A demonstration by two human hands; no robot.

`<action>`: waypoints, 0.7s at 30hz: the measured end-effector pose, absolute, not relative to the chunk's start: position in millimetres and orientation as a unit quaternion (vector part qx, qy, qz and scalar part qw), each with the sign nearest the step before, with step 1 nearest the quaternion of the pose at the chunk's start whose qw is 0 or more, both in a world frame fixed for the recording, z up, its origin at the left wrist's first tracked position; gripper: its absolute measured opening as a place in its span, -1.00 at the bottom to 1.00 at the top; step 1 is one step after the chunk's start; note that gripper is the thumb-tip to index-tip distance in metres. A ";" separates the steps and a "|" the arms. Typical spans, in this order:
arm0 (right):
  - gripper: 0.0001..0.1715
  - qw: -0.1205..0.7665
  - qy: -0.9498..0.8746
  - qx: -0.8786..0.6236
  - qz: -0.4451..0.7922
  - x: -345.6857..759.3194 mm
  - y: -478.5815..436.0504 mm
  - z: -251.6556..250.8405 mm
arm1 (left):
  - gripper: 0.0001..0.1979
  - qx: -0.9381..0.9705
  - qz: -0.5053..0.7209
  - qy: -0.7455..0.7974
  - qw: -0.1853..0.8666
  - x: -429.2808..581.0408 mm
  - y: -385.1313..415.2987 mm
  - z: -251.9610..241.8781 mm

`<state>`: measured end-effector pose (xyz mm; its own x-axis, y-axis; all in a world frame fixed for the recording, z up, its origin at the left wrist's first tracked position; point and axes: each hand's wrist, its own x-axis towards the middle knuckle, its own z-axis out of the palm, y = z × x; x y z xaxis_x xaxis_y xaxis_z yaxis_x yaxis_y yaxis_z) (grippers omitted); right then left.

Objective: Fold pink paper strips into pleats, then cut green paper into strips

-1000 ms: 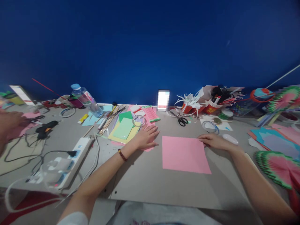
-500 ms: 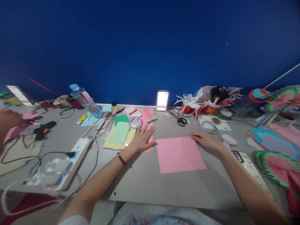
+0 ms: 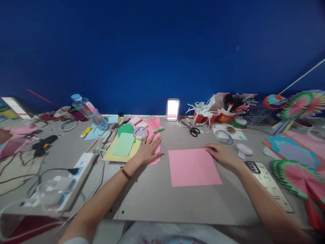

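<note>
A pink sheet of paper (image 3: pixel 195 168) lies flat on the grey table. At its far right corner is my right hand (image 3: pixel 219 153), fingers bent together with the tips on the paper's edge. My left hand (image 3: pixel 149 151) rests palm down with fingers spread, left of the sheet and apart from it. Beneath and beside that hand are more pink paper (image 3: pixel 157 156), a light green sheet (image 3: pixel 123 144) and a yellow sheet (image 3: pixel 109 155). A roll of clear tape (image 3: pixel 140 133) sits just beyond its fingers, near a pleated pink paper piece with green edges (image 3: pixel 154 124).
Black scissors (image 3: pixel 194 131) and a lit phone (image 3: pixel 173 109) are at the back. Cups of paper strips (image 3: pixel 199 115) stand behind my right hand; a patterned phone (image 3: pixel 270 186) and watermelon paper fans (image 3: pixel 296 176) lie right. Left are a power strip (image 3: pixel 76 183), bottle (image 3: pixel 88 110) and another person's hand (image 3: pixel 4 135).
My left hand has drawn slightly left, opening a gap from the pink sheet. My right hand keeps its place at the corner. The other person's hand has moved mostly out at the left.
</note>
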<state>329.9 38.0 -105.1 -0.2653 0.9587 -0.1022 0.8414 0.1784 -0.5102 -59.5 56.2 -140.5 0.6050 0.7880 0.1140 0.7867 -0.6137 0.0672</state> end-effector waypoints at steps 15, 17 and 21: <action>-0.60 0.149 -0.719 -0.641 0.223 318.0 31.4 -105.5 | -0.29 0.876 0.030 0.481 0.024 -33.8 67.0 -141.2; -0.60 0.156 -0.721 -0.638 0.218 315.3 30.0 -103.7 | -0.32 0.877 0.038 0.478 0.019 -32.7 66.6 -139.0; -0.62 0.161 -0.726 -0.634 0.213 312.0 29.0 -103.5 | -0.49 0.888 0.088 0.452 0.005 -40.1 64.3 -125.3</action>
<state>312.0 29.0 -103.5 -0.1449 0.9888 -0.0366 0.8513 0.1057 -0.5140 -40.1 64.3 -125.3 0.5755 0.8037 0.1511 0.8021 -0.5908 0.0876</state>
